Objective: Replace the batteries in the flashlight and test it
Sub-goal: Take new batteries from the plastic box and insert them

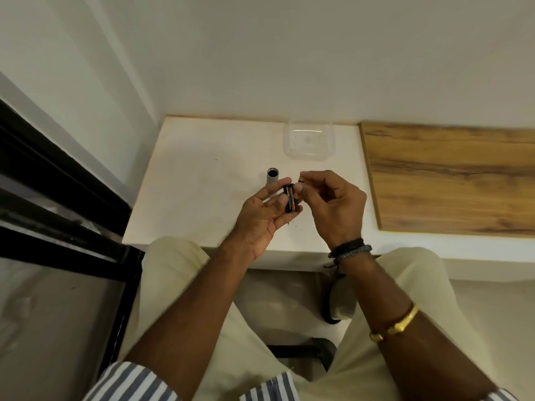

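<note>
A small bundle of batteries (pixel 291 200), black with an orange stripe, is gripped in the left hand (pixel 260 218), held between the thumb and the curled fingers just above the white table (pixel 202 180). The right hand (pixel 333 204) is held just beside it on the right with its fingers curled. Its thumb and forefinger are brought together at the far end of the batteries. Whether anything is pinched there cannot be told, since the spot is small and blurred.

The grey flashlight body (pixel 272 180) is seen standing on end on the table, just beyond the left fingertips, with its dark open mouth turned upward. Its lower part is hidden by the fingers.

A clear container (pixel 309 128) is set at the far edge of the table, near the wall. A wooden panel (pixel 448 178) lies to the right of the table. Dark bracelets (pixel 348 248) are worn on the right wrist, and a gold bangle (pixel 399 324) nearer along the same forearm.
</note>
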